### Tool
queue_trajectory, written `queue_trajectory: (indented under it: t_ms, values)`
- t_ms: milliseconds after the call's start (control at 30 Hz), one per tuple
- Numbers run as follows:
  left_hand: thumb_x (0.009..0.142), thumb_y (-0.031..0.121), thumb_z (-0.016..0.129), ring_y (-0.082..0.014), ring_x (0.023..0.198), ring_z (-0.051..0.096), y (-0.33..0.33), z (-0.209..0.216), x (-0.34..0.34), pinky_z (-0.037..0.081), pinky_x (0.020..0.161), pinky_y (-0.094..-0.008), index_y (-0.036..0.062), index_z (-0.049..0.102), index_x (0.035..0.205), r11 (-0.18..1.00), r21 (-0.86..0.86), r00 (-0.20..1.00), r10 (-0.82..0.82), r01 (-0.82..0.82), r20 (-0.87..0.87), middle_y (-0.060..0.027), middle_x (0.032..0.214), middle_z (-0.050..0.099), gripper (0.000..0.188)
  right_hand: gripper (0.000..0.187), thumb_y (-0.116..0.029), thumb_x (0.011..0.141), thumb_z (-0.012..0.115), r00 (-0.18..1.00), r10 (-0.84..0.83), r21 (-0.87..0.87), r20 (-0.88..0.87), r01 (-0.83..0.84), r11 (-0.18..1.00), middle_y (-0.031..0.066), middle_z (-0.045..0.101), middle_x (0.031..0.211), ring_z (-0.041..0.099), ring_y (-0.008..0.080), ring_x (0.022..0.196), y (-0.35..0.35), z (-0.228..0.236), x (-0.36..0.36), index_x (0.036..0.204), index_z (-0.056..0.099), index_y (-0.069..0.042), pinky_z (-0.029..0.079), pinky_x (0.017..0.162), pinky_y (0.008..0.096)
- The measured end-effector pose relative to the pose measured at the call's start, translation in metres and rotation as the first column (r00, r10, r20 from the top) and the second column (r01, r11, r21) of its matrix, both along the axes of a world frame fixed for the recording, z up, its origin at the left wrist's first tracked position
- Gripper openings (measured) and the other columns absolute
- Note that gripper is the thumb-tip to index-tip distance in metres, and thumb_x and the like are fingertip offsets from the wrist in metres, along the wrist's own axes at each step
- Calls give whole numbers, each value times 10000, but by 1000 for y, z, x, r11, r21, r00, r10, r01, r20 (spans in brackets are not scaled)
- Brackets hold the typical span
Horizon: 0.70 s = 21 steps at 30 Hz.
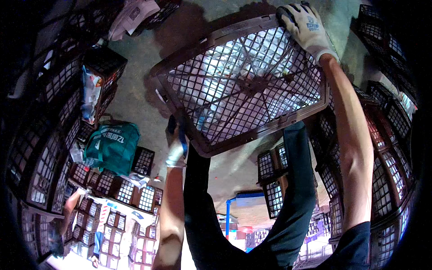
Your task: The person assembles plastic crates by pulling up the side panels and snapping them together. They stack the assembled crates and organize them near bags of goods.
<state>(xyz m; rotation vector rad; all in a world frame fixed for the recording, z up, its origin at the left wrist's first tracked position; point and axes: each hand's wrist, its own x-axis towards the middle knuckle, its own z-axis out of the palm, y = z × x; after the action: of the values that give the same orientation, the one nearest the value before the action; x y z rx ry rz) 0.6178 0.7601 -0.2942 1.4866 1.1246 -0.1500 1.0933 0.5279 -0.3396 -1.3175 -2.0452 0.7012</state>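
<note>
A dark plastic crate (229, 30) is tilted in front of me, its broad lattice face with ribs meeting at the centre turned my way. White and pale items show through the lattice, too broken up by it to name. My right hand (308, 31), in a white glove with dark fingertips, grips the crate's far right corner. On the near left side, my left hand (176, 150), also gloved, holds the crate's edge; its fingers are partly hidden in shadow.
A green bag (112, 148) sits left of me beside stacked dark crates (105, 65). More crate stacks (387, 175) rise on the right. A pale sack (132, 15) lies at the far left. Another person's arm (72, 202) shows at the lower left. A blue post (228, 220) stands behind my legs.
</note>
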Motion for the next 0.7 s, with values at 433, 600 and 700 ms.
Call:
queue_trajectory:
  t_ms: [433,600,700]
  values:
    - [829,232,607,-370,1015,553,35,4,199,435,879,-443,35,512,1212,538,651,781,-608,536,-142,-197,1079,583,441,347,-308,913,467,-15,-640,-138,768,972,-189,143,577,1156,531,330,1064,-172,49,-196,1160,557,-81,383,949,426]
    - [750,289,701,-339,1056,543,-8,34,275,418,918,-448,88,480,1266,283,683,561,-797,673,-223,-170,1100,570,597,481,-390,916,476,-212,-757,-513,618,620,-593,252,526,1147,510,381,1059,-169,84,-288,1156,518,25,389,931,425]
    - [710,301,736,-352,889,621,-19,46,280,489,810,-440,102,537,1204,158,805,584,-767,572,-264,-176,983,641,569,507,-341,862,569,5,-720,-502,694,720,-480,235,510,1188,470,385,1114,-147,104,-266,1239,479,-15,365,956,464]
